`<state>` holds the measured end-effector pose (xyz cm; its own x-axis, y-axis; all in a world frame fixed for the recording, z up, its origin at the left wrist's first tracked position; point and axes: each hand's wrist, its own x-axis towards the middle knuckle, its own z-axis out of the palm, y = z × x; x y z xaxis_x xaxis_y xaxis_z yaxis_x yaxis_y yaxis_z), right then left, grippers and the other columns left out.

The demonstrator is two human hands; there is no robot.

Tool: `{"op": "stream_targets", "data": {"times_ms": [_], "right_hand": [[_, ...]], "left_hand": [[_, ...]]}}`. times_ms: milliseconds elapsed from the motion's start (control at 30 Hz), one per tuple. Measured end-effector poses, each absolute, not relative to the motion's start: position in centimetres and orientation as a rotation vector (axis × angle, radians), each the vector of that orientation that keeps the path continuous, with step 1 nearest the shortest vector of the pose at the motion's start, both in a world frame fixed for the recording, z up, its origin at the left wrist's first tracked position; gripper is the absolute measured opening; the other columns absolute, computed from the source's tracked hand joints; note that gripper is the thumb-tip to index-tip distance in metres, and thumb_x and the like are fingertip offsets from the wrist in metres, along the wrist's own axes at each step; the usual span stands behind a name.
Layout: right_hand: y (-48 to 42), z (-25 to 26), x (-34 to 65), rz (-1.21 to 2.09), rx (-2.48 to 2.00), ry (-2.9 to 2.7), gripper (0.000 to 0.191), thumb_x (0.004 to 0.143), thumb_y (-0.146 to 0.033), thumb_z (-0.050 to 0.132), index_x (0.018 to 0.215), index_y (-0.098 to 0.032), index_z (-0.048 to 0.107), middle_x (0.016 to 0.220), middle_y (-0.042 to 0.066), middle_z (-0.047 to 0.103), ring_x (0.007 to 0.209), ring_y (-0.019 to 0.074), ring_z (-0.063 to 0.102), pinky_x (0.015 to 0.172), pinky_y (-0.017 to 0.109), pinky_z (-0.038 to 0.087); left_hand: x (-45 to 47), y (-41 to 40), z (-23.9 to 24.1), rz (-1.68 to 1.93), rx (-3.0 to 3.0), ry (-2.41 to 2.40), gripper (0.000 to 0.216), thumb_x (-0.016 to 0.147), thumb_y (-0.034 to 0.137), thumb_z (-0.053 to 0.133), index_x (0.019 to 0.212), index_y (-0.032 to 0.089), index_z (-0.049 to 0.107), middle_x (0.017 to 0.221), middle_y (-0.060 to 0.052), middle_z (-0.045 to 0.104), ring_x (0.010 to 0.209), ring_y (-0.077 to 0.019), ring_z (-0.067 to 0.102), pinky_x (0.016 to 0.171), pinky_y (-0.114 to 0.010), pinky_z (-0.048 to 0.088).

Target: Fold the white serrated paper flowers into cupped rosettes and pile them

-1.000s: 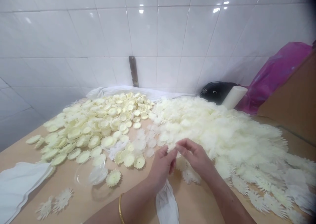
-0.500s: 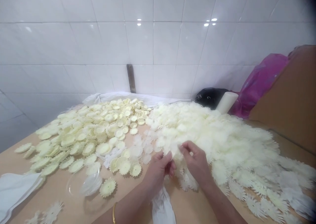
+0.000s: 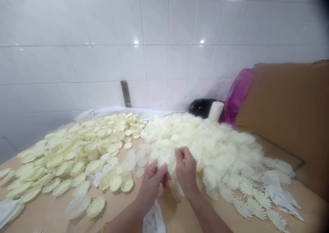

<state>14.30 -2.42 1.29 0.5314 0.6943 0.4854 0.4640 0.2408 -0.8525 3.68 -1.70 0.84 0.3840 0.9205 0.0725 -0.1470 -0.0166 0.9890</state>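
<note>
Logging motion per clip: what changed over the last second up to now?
The left hand and right hand, fingertips together earlier, have drawn slightly apart, both still pinched at the white petal pile. The view swung right. Yellow discs and table unchanged.

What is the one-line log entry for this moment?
left hand: pinching white flower pieces | right hand: same | behind: white pile | left side: yellow discs

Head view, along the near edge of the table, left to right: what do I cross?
Clear plastic dish → lone pale yellow toothed disc → left hand → right hand → scattered white fringed flower pieces → crumpled white wrapper.
</note>
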Motion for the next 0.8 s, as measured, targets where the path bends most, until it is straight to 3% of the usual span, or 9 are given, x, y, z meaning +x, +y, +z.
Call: {"op": "stream_targets", "data": {"times_ms": [267, 367, 467, 533, 600, 700, 800], "right_hand": [[-1.3, 2.1, 19.5, 0.234, -1.419, -0.645, 0.029, 0.081, -0.042, 0.039, 0.062, -0.021, 0.040, 0.055, 0.000, 0.051, 0.054, 0.0162, 0.050, 0.052, 0.027, 0.036], [-1.5, 2.2, 21.3, 0.295, -1.398, -0.711, 0.032, 0.077, -0.046, 0.045, 0.059, -0.020, 0.042, 0.052, 0.000, 0.051, 0.051, 0.0151, 0.049, 0.051, 0.026, 0.036], [-1.7, 2.2, 20.5, 0.519, -1.283, -0.871, 0.035, 0.075, -0.047, 0.049, 0.056, -0.019, 0.042, 0.050, -0.003, 0.048, 0.051, 0.0121, 0.047, 0.052, 0.024, 0.037], [-1.6, 2.3, 19.4, 0.667, -1.190, -0.962, 0.034, 0.073, -0.046, 0.052, 0.055, -0.019, 0.043, 0.050, -0.004, 0.046, 0.052, 0.0110, 0.046, 0.055, 0.023, 0.038], [-1.4, 2.6, 18.5, 0.794, -1.128, -1.028, 0.033, 0.071, -0.044, 0.056, 0.055, -0.018, 0.043, 0.051, -0.005, 0.044, 0.053, 0.0102, 0.045, 0.057, 0.023, 0.040], [-1.1, 2.8, 17.6, 0.929, -1.105, -1.146, 0.031, 0.070, -0.041, 0.058, 0.056, -0.018, 0.044, 0.053, -0.005, 0.042, 0.053, 0.0093, 0.042, 0.057, 0.023, 0.040], [-1.1, 2.8, 16.8, 0.970, -1.145, -1.343, 0.029, 0.073, -0.038, 0.056, 0.057, -0.017, 0.045, 0.053, -0.005, 0.041, 0.054, 0.0091, 0.040, 0.055, 0.022, 0.037]], "left_hand": [[3.5, -3.3, 0.5, 1.046, 1.432, 0.924, 0.034, 0.074, 0.038, 0.054, 0.052, 0.017, 0.039, 0.044, 0.003, 0.046, 0.039, -0.0069, 0.040, 0.042, -0.020, 0.031], [3.4, -3.7, 0.5, 1.028, 1.413, 0.849, 0.029, 0.069, 0.031, 0.059, 0.051, 0.016, 0.043, 0.049, 0.002, 0.048, 0.049, -0.0098, 0.048, 0.049, -0.020, 0.037], [3.3, -3.4, 0.8, 0.941, 1.331, 0.787, 0.009, 0.066, 0.022, 0.058, 0.063, 0.014, 0.056, 0.069, -0.003, 0.058, 0.064, -0.0140, 0.055, 0.058, -0.023, 0.042], [3.1, -3.0, 0.9, 0.891, 1.233, 0.773, 0.005, 0.065, 0.018, 0.057, 0.065, 0.014, 0.053, 0.072, -0.004, 0.059, 0.062, -0.0139, 0.056, 0.056, -0.024, 0.042], [2.8, -2.5, 0.9, 0.872, 1.144, 0.745, 0.007, 0.065, 0.015, 0.055, 0.067, 0.016, 0.048, 0.070, -0.002, 0.059, 0.055, -0.0122, 0.055, 0.052, -0.024, 0.040], [2.3, -1.5, 0.9, 0.895, 1.015, 0.711, 0.024, 0.063, 0.013, 0.054, 0.085, 0.021, 0.046, 0.070, 0.002, 0.056, 0.048, -0.0089, 0.051, 0.046, -0.021, 0.037], [2.1, -0.7, 0.7, 0.913, 0.948, 0.745, 0.029, 0.068, 0.023, 0.056, 0.096, 0.022, 0.046, 0.068, 0.002, 0.053, 0.046, -0.0077, 0.047, 0.043, -0.020, 0.035]]}}
